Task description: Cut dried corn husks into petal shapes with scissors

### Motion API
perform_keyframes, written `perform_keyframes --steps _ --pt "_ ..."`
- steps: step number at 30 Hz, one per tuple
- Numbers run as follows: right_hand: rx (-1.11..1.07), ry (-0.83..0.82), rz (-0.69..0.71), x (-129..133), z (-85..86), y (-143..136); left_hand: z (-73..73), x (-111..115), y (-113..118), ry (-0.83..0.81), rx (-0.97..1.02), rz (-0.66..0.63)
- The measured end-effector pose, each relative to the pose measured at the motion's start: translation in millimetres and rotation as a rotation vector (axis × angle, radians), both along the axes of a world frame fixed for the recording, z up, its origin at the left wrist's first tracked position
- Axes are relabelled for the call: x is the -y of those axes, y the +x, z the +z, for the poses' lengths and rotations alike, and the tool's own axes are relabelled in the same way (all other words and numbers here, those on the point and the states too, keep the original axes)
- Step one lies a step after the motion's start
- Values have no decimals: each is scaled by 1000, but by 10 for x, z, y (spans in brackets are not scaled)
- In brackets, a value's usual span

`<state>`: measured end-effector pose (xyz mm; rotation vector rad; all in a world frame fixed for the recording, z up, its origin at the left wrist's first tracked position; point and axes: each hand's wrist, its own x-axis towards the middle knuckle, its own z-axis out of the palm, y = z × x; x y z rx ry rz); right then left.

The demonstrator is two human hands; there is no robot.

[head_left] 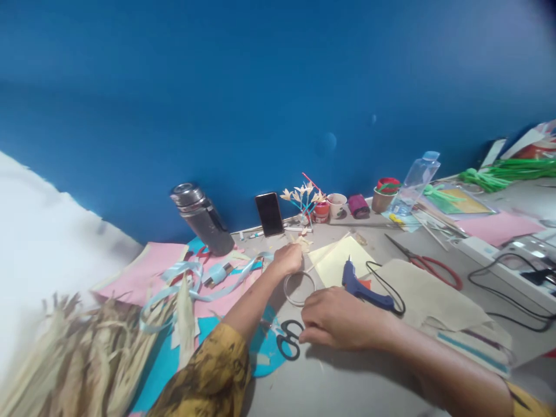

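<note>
My left hand point(288, 259) reaches forward over the table, its fingers curled closed beside pale flower petals point(303, 242); whatever they hold, if anything, is hidden. Nearer to me, my right hand point(332, 317) is bent with its fingers curled under, and I cannot see anything in it. Between the hands lies a roll of tape point(285, 288), seen as a pale ring. Black-handled scissors point(289, 340) lie left of my right hand. Just beyond that hand is a blue glue gun point(365, 292), partly over a pale yellow paper point(336, 263).
Dried corn husks point(87, 359) and a light-blue ribbon point(230, 291) lie left. A flask point(204, 220), phone point(269, 214), husk flowers point(304, 197) and paper cup point(337, 205) stand along the wall. Red-handled scissors point(430, 263), a plastic bottle point(414, 182) and a power strip point(499, 266) are right.
</note>
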<state>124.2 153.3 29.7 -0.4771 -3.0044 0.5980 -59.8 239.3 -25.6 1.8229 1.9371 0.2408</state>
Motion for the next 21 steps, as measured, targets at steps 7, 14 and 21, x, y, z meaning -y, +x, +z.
perform_keyframes --steps 7,14,21 --pt "-33 -99 -5 -63 -68 -23 336 -39 -915 149 -130 244" --pt "-5 -85 -56 -94 -249 -66 14 -230 -1146 114 -185 385" --pt "44 -78 -75 -97 -320 -70 -109 -316 -1059 85 -245 425"
